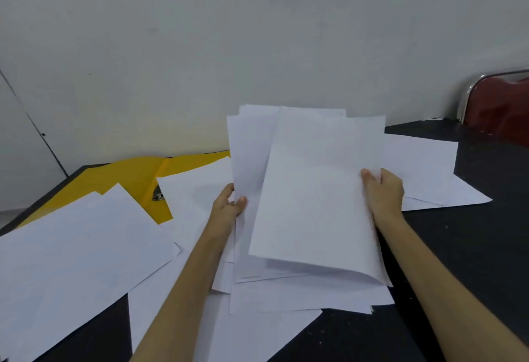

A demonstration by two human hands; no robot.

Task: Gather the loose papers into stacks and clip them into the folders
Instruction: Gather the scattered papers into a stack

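Loose sheets (71, 247) at left, on dark table (472, 233), partly over open yellow folder (128, 172); folder clip (158, 196) bare, nothing clipped. Left hand (229, 204) pinches left edge of stack (309, 204), thumb on top. Stack held raised at centre, sheets fanned, edges not squared. Right hand (383, 190) grips right edge, fingers curled behind. More sheets (429, 172) at right, flat on table. Progress judged early: gathering partly done; squaring, remaining sheets, clipping all left. Count: one folder visible, one stack, two hands; loose sheets overlap, exact number unclear.
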